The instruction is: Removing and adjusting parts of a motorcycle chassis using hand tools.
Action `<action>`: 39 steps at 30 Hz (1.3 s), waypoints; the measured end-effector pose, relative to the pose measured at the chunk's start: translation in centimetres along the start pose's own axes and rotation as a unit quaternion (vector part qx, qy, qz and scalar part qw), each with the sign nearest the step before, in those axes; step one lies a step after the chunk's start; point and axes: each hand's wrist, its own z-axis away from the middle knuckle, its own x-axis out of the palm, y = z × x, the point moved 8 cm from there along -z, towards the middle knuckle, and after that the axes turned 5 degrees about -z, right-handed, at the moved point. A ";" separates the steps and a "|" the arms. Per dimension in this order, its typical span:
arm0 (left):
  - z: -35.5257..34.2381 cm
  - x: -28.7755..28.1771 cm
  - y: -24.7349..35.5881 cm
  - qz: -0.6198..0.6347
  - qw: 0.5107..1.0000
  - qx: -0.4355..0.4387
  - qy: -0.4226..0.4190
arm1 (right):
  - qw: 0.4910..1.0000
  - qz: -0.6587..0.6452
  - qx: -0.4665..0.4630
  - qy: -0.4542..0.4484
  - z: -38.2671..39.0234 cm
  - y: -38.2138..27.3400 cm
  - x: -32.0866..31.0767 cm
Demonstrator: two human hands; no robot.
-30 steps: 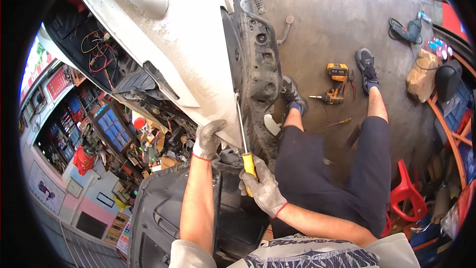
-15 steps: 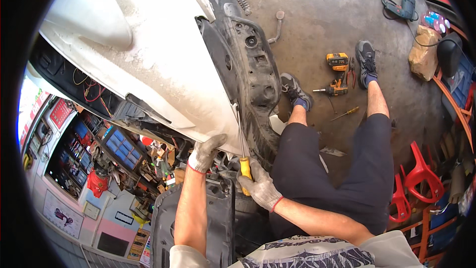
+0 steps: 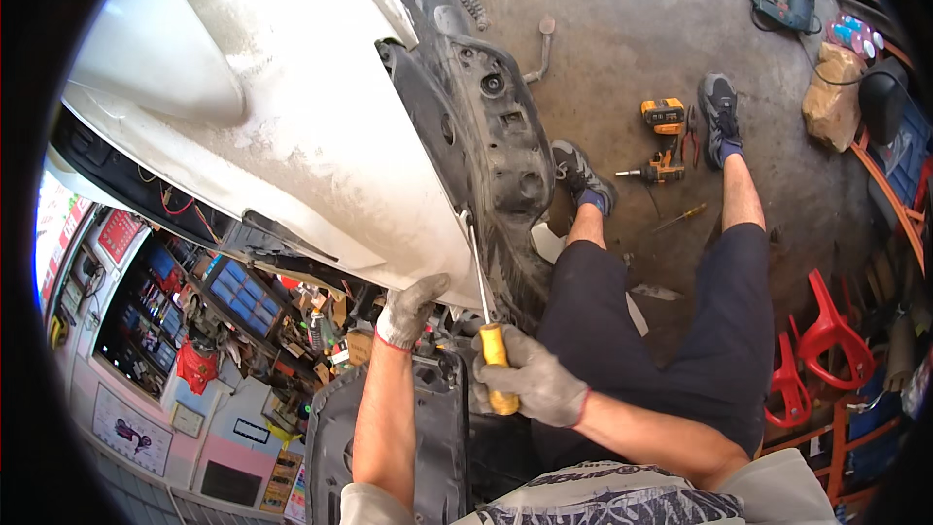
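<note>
A yellow-handled screwdriver (image 3: pixel 499 369) is held in my gloved right hand (image 3: pixel 539 377), fingers closed round the handle. Its long metal shaft slants up along the edge of a large white body panel (image 3: pixel 321 136), and the tip lies by that edge near the black plastic frame (image 3: pixel 496 126). My gloved left hand (image 3: pixel 413 309) grips the panel's lower corner, with the thumb side on top and the other fingers mostly hidden under it. Between my forearms lies a black ribbed plastic part (image 3: pixel 389 428). Whether the tip touches a screw is too small to tell.
On the floor by my shoes lie a yellow-black cordless drill (image 3: pixel 664 141), red-handled pliers (image 3: pixel 690 136) and another screwdriver (image 3: pixel 680 218). A corded drill (image 3: pixel 789 12) sits farther off. Red plastic parts (image 3: pixel 831 340) stand at the right; crowded shelves (image 3: pixel 155 292) at the left.
My right hand and the screwdriver have moved down toward me and slightly right, with more of the handle showing. My left hand keeps its grip on the corner. The whole view has shifted slightly.
</note>
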 end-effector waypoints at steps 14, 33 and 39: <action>0.4 -0.1 -1.6 0.050 0.997 -0.043 0.041 | 0.916 0.370 -0.081 0.133 -0.8 2.5 -3.2; 0.4 -0.7 -1.8 0.004 0.998 0.055 0.036 | 0.918 0.360 -0.058 0.155 -1.2 2.5 -4.0; 0.4 -0.5 -1.7 -0.004 0.997 0.072 0.024 | 0.939 0.290 -0.081 0.169 -2.5 1.2 -2.4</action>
